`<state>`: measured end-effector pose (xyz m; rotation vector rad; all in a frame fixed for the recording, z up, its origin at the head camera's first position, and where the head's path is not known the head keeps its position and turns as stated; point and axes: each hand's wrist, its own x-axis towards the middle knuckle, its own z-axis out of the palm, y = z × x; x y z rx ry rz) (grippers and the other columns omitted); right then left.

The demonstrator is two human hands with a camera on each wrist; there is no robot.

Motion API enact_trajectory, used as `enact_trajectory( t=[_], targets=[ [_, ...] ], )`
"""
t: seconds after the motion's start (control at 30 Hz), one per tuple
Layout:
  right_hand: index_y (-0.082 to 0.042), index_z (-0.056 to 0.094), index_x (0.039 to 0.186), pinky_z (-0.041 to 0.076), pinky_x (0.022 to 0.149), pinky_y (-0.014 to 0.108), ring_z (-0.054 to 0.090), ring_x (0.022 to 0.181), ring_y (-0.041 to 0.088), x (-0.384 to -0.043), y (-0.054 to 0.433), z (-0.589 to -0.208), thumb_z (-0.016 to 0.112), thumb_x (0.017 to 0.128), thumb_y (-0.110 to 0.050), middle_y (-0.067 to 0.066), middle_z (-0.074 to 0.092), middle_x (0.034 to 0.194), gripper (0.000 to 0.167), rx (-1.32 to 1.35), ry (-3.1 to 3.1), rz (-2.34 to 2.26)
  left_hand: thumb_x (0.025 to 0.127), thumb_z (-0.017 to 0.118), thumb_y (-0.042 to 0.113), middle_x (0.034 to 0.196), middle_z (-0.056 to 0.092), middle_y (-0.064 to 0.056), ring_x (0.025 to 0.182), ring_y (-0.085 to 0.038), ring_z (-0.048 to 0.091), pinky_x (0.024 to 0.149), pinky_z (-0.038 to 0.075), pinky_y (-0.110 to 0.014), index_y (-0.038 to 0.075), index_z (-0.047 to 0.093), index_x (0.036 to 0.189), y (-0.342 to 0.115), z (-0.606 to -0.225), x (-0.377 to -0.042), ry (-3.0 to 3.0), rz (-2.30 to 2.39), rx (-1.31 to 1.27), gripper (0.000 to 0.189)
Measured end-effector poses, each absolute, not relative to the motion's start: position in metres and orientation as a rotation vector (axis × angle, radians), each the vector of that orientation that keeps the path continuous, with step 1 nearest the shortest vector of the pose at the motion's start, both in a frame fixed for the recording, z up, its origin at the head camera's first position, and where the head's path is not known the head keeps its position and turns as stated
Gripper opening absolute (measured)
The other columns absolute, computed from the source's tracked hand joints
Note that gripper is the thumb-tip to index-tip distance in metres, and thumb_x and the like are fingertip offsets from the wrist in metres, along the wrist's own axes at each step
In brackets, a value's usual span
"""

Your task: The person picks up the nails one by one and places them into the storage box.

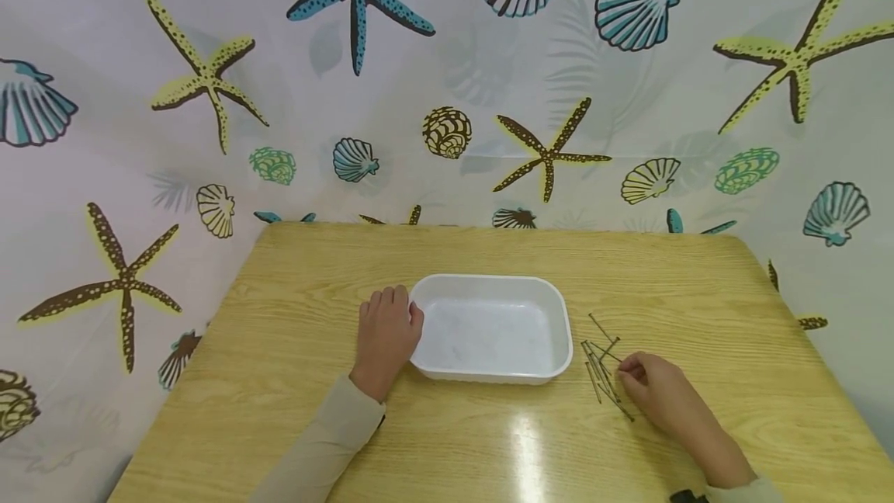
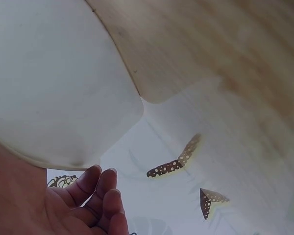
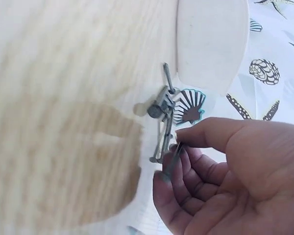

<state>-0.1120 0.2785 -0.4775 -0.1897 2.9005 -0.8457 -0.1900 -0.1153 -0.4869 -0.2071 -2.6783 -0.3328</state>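
A shallow white plastic tub (image 1: 489, 369) sits on the table. At its left end my left hand (image 1: 388, 336) grips the rim, thumb over the edge and curled fingers outside; the left wrist view shows these fingers (image 2: 107, 196) against the tub's side (image 2: 63, 88), with the thumb hidden. To the right of the tub lies a loose pile of long metal nails (image 1: 601, 379). My right hand (image 1: 660, 394) is at the pile's right side, pinching one nail (image 3: 173, 164) between thumb and fingertips. Other nails (image 3: 164, 112) lie just past those fingertips in the right wrist view.
The wood-grain table (image 1: 314, 262) has rounded far corners. A pale curtain (image 1: 419, 84) printed with starfish and shells hangs behind it and along both sides. Light glares off the tabletop in front of the tub.
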Motion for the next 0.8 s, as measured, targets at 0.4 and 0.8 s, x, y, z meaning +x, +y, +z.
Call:
enact_trajectory(
  t=[0.4, 0.8],
  targets=[
    [-0.004, 0.060, 0.108, 0.044, 0.061, 0.029, 0.057, 0.080, 0.017, -0.117, 0.296, -0.467, 0.051, 0.095, -0.023, 0.003, 0.060, 0.089, 0.025, -0.068, 2.918, -0.965, 0.088, 0.051, 0.020, 0.074, 0.050, -0.007, 0.069, -0.025, 0.047, 0.063, 0.036, -0.039, 0.005, 0.052, 0.083, -0.114, -0.486, -0.190, -2.654, -0.335, -0.215, 0.017],
    [-0.012, 0.065, 0.095, 0.048, 0.065, 0.027, 0.062, 0.081, 0.017, -0.110, 0.312, -0.473, 0.063, 0.088, -0.028, -0.002, 0.065, 0.089, 0.017, -0.145, 2.940, -0.935, 0.088, 0.051, 0.020, 0.075, 0.052, -0.008, 0.070, -0.026, 0.047, 0.064, 0.036, -0.039, 0.004, 0.053, 0.083, -0.114, -0.484, -0.190, -2.658, -0.358, -0.207, 0.016]
  ],
)
